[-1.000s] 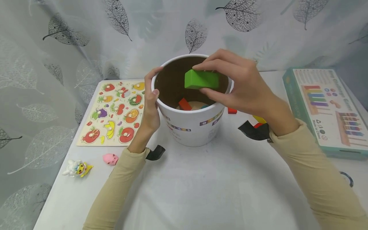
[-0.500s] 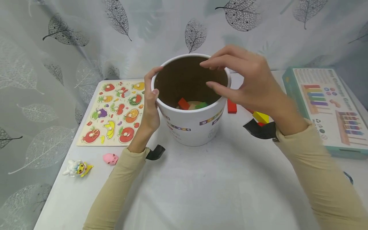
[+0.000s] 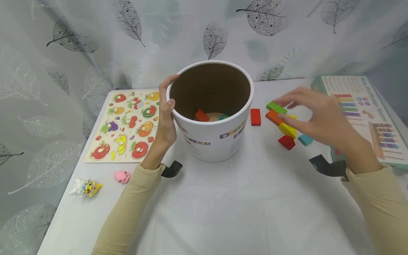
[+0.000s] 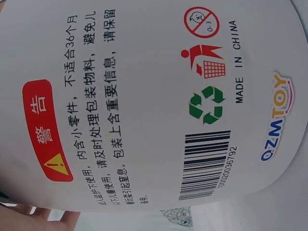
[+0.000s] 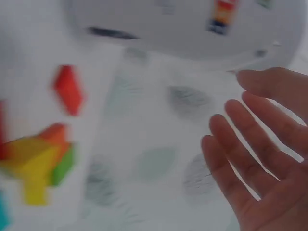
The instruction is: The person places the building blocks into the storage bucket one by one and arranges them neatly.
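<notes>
A white toy bucket (image 3: pixel 211 141) stands upright mid-table, printed with coloured number strips; warning text and a barcode show on its side in the left wrist view. My left hand (image 3: pixel 167 118) grips its left side, thumb and index finger at the rim. Inside lie a red block (image 3: pixel 202 115) and part of a blue-green piece (image 3: pixel 224 117). My right hand (image 3: pixel 325 115) hangs with spread, empty fingers just right of a loose group of blocks: a green block (image 3: pixel 276 107), an orange block (image 3: pixel 273 117), a yellow block (image 3: pixel 288 130), a red block (image 3: pixel 287 142) and a blue block (image 3: pixel 305 140).
Another red block (image 3: pixel 255 117) lies beside the bucket. A fruit puzzle board (image 3: pixel 127 124) is at left, with a pink toy (image 3: pixel 122 176) and a yellow-and-white figurine (image 3: pixel 86 187) in front. A boxed game (image 3: pixel 366 117) lies at right. A leaf-patterned curtain (image 3: pixel 191 35) hangs behind.
The right hand has let go of a green block inside the bucket. It has then moved right, away from the bucket, to the loose blocks. The left hand stays on the bucket.
</notes>
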The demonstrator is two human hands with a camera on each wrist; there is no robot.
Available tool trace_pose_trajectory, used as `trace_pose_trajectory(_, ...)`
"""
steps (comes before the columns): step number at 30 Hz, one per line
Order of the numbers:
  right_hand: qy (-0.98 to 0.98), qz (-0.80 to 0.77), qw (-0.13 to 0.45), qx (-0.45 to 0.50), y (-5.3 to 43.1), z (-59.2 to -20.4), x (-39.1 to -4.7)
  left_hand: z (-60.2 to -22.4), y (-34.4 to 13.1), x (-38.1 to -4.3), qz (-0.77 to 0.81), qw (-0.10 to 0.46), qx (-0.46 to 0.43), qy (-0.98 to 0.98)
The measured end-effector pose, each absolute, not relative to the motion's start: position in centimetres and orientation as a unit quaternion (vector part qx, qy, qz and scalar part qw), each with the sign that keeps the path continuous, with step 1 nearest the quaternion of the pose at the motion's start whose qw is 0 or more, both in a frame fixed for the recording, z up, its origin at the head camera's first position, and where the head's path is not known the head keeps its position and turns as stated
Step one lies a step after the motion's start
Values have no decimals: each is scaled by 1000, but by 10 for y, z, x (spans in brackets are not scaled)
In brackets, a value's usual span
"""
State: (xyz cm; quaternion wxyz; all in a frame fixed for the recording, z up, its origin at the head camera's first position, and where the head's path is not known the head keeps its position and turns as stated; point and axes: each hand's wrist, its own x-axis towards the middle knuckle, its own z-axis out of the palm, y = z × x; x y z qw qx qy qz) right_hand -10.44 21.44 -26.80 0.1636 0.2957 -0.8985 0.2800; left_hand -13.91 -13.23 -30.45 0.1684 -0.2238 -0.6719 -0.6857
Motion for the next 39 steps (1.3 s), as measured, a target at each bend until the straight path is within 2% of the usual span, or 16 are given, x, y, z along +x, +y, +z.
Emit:
trace_pose_trajectory(5,-938,239,45,249,245,-318,-92,-305,-132,-140,-694,159,-227,-664)
trace_pose_trajectory(9,-953,210,-9,216,259,-342,-83,-305,-132,-141,-699,156,-223,-661)
trace_pose_trajectory(14,-953,203,-16,224,260,-352,-79,-304,-133,-140,-700,157,-222,-660)
trace_pose_trajectory(21,-945,206,-57,246,242,-354,-81,-305,-133,-140,-701,158,-225,-658)
trace_pose_trajectory(29,-946,198,-62,248,242,-349,-82,-305,-132,-140,-698,155,-223,-663)
trace_pose_trajectory(32,-947,212,-28,238,241,-335,-85,-305,-132,-140,-696,157,-224,-663)
trace_pose_trajectory(39,-892,300,196,277,224,-273,-100,-305,-133,-139,-692,159,-219,-669)
